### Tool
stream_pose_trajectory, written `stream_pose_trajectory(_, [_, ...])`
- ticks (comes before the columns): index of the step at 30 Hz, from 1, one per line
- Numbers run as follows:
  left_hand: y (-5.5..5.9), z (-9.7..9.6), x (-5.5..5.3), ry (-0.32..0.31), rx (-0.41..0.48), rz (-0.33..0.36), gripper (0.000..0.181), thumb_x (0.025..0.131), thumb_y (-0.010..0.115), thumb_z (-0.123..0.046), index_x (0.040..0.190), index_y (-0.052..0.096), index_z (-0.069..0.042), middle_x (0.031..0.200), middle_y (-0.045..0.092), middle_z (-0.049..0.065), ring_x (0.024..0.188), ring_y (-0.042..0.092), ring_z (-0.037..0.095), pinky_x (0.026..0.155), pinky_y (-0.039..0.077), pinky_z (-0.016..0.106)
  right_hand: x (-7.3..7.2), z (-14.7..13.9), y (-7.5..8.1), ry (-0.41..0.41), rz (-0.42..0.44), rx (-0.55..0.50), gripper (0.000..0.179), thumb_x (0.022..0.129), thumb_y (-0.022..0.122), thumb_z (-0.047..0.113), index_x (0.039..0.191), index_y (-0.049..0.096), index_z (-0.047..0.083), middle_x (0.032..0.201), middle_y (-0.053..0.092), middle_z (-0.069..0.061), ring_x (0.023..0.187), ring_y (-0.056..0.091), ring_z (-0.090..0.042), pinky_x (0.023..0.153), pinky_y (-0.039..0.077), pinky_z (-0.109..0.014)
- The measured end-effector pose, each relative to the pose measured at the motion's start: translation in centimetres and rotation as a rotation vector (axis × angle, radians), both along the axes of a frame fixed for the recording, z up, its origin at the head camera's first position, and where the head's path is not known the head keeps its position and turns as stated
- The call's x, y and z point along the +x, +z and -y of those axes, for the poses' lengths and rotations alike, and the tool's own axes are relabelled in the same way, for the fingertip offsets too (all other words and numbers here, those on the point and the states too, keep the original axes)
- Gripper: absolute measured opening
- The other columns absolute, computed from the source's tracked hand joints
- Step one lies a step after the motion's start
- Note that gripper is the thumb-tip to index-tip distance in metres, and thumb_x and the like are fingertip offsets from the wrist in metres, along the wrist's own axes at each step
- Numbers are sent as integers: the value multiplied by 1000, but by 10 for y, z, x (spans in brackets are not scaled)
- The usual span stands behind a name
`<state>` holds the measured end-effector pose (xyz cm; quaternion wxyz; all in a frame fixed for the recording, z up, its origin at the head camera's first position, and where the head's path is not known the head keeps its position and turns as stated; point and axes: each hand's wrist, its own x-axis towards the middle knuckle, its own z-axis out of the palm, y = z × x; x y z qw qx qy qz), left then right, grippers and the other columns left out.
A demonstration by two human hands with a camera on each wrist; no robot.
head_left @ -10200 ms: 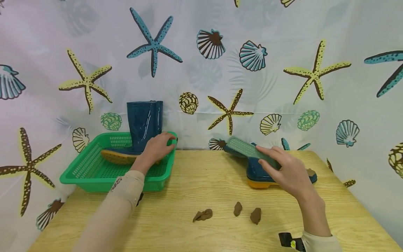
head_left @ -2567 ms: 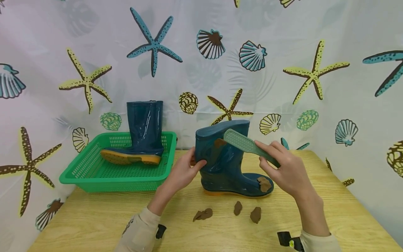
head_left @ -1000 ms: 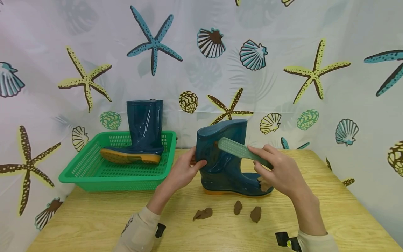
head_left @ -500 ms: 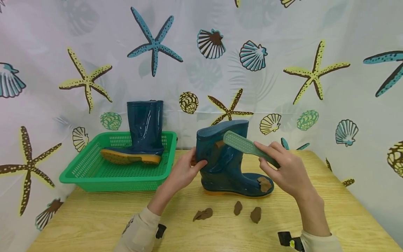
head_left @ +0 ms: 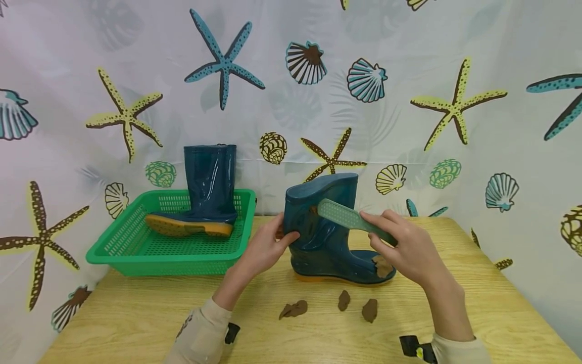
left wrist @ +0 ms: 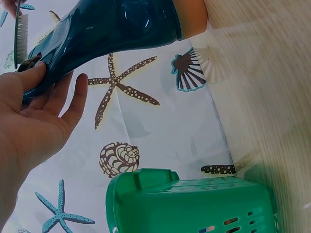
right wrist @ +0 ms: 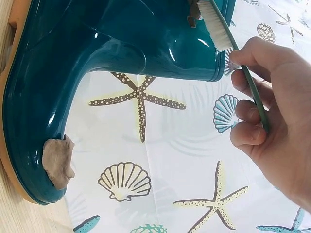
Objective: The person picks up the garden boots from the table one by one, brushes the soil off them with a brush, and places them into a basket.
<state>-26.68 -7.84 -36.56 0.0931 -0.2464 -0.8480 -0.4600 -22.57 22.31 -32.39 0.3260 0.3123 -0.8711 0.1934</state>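
Note:
A dark blue rubber boot (head_left: 323, 247) with an orange sole stands on the table. My left hand (head_left: 268, 243) grips the back of its shaft, thumb on the near side. In my right hand (head_left: 406, 247) is a scrub brush (head_left: 340, 215) with a pale green back, its white bristles (right wrist: 216, 31) facing the shaft. The brush head lies at a brown clay-like smear (head_left: 313, 209) near the boot's top and partly hides it. Another brown clump (right wrist: 58, 161) sticks to the toe. In the left wrist view the boot's shaft (left wrist: 104, 31) rests between thumb and fingers.
At the left, a green plastic basket (head_left: 170, 265) holds a second blue boot (head_left: 210, 184), its sole tilted up. Several brown lumps (head_left: 370, 310) lie on the wooden table (head_left: 227, 333) in front of the boot. A seashell-patterned curtain (head_left: 291, 116) hangs behind.
The boot lay tipped over at the right; now it stands upright mid-table, and my left hand has moved from the basket to it. Recently the brush goes back and forth over the shaft's brown smear.

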Motion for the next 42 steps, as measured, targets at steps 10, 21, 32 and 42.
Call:
stream_pose_trajectory(10, [-1, 0, 0, 17, 5, 21, 39, 100, 62, -22, 136, 53, -9, 118, 69, 11, 101, 71, 25, 87, 58, 42, 2, -11, 4, 20, 5, -9, 42, 84, 72, 3, 125, 70, 14, 90, 58, 7, 58, 33, 3, 50, 31, -19])
stream_pose_trajectory(21, [-1, 1, 0, -7, 1, -6, 41, 99, 62, -20, 137, 53, -9, 119, 69, 12, 103, 70, 25, 88, 58, 41, -2, -2, 2, 56, -86, -23, 46, 83, 72, 1, 128, 68, 10, 85, 56, 6, 59, 34, 1, 52, 30, -15])
stream_pose_trajectory(32, [0, 0, -1, -22, -14, 19, 42, 100, 61, -19, 140, 51, -10, 122, 69, 12, 106, 70, 25, 91, 57, 41, 2, -3, 1, 44, 12, -18, 43, 84, 72, 3, 126, 69, 12, 89, 58, 6, 60, 35, 2, 52, 34, -19])
stream_pose_trajectory(42, [-1, -1, 0, -4, 11, 34, 39, 99, 62, -18, 136, 53, -10, 121, 69, 12, 104, 70, 25, 90, 57, 42, 3, -9, 2, 39, 31, 5, 42, 84, 72, 3, 124, 71, 13, 90, 59, 7, 63, 37, 2, 53, 34, -20])
